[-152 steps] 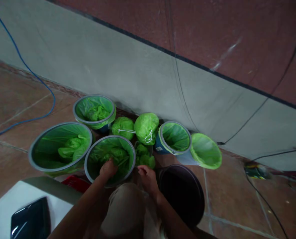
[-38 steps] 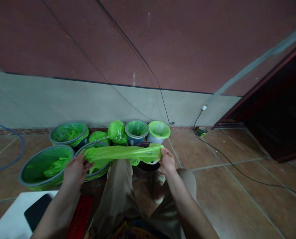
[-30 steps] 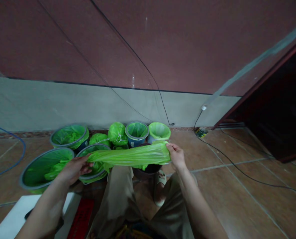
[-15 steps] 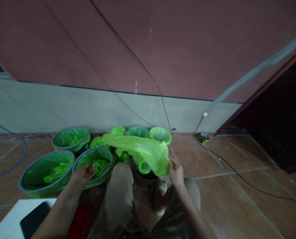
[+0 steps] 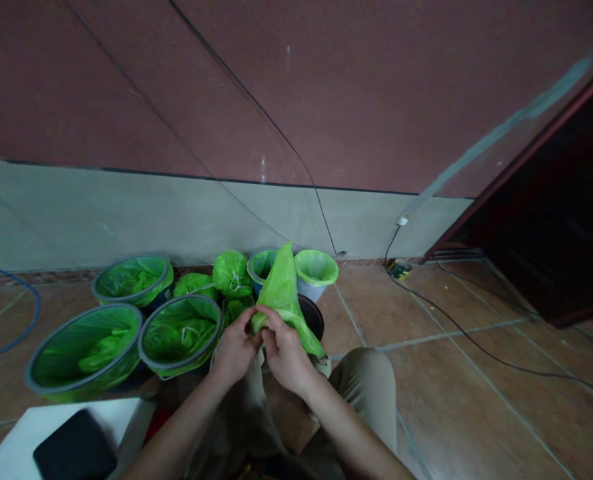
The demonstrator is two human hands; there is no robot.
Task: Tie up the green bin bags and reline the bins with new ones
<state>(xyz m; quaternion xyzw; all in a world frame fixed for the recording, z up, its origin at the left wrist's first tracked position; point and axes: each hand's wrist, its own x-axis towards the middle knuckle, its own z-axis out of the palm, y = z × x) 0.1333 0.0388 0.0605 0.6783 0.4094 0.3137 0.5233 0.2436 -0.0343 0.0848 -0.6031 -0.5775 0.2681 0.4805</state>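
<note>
While khaki trousers (image 5: 371,383) are filling the foreground, a white flat-topped block (image 5: 14,443) is standing at the lower left, carrying a black flat object with rounded corners (image 5: 76,450). A red item (image 5: 157,423), mostly hidden, is showing beside the block.

Ahead of the trousers, the bare left hand (image 5: 236,350) and the bare right hand (image 5: 287,355) are meeting at the near edge of a thin lime-green plastic bag (image 5: 281,283). The fingers of both hands are bending inward and gripping this edge; some fingertips are hiding behind the knuckles. From the grip, the bag is rising to a narrow peak, and its lower right part is sloping down in front of a round dark bin (image 5: 317,320).

To the left, a wide grey-rimmed bin with a green liner (image 5: 59,347) and a smaller grey-rimmed lined bin (image 5: 179,308) are standing side by side, both holding crumpled green plastic.

In the row behind, a third grey-rimmed lined bin (image 5: 126,268), two tied round green bags (image 5: 232,267), a blue lined bin (image 5: 256,263) and a white lined bin (image 5: 312,291) are standing left to right; the held bag is partly covering the blue one.

Farthest back, a maroon-and-grey wall (image 5: 126,213) is running behind the row, with thin dark cables (image 5: 281,133) hanging across it.
</note>
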